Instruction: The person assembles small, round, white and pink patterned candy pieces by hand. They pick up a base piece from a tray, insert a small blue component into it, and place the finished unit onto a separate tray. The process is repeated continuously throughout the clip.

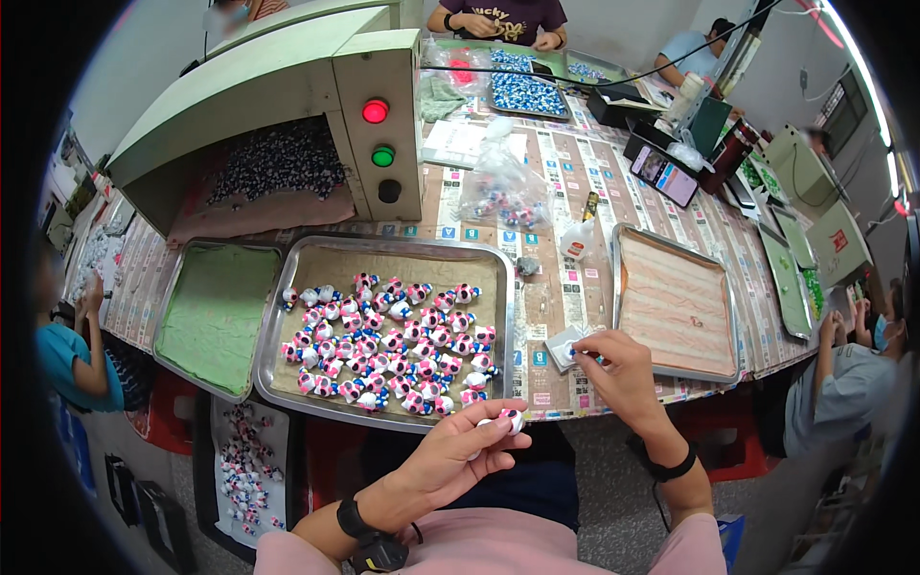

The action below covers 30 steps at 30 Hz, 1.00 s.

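My left hand (460,443) is closed round a small white figurine with pink parts (513,420), in front of the table's near edge. To its right, my right hand (621,376) pinches a small dark-blue piece (576,354); its exact kind is too small to tell. Those fingertips are just above a small whitish square pad (562,347) on the table. Left of the hands, a metal tray (508,316) lined with tan cloth carries many similar pink, white and blue figurines (393,350).
A green-lined tray (216,311) lies left, a pink-lined tray (676,307) right. Behind stands a pale machine (393,144) with red and green lights. A plastic bag of figurines (503,196), a white bottle (576,240) and a propped phone (664,175) stand farther back. Other people sit around the table.
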Tool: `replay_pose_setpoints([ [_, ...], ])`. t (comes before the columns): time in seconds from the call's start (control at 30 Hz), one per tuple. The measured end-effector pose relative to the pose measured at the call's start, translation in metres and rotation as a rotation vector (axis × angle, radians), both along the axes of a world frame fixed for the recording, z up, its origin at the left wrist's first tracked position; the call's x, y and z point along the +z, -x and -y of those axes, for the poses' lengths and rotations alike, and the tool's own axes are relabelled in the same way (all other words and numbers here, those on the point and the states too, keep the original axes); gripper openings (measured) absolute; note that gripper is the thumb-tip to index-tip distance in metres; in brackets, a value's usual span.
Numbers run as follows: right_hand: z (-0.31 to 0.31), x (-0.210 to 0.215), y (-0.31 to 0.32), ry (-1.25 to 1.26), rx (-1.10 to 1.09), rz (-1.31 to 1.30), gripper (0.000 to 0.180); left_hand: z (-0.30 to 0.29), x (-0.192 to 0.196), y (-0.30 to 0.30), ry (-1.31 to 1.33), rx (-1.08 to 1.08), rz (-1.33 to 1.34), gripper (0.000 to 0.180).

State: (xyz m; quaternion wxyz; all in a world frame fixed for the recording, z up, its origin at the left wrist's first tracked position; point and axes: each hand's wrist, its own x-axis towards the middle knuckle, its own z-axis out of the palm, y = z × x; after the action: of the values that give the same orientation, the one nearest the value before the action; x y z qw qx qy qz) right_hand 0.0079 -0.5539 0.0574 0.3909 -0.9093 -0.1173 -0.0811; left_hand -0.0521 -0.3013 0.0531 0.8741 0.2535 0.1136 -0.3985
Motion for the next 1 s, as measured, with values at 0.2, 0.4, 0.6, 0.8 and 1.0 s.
replay_pose_setpoints([
  [0.2,-0.020,0.030,0.036,-0.293,0.093,-0.202,0.015,0.010,0.001,-0.003,-0.049,0.014,0.055,0.036],
  [0.4,-0.028,0.028,0.055,-0.514,0.152,-0.261,0.017,0.015,0.001,-0.002,-0.059,0.015,0.061,0.036],
  [0.6,-0.029,0.021,0.058,-0.524,0.140,-0.266,0.017,0.018,-0.003,-0.001,-0.086,0.008,0.069,0.036],
  [0.8,-0.031,0.022,0.062,-0.519,0.154,-0.310,0.015,0.018,0.000,0.003,-0.164,0.016,0.071,0.033],
  [1.0,-0.041,0.038,0.065,-0.414,0.233,-0.187,0.015,0.009,0.001,0.009,-0.258,0.032,0.213,0.028],
])
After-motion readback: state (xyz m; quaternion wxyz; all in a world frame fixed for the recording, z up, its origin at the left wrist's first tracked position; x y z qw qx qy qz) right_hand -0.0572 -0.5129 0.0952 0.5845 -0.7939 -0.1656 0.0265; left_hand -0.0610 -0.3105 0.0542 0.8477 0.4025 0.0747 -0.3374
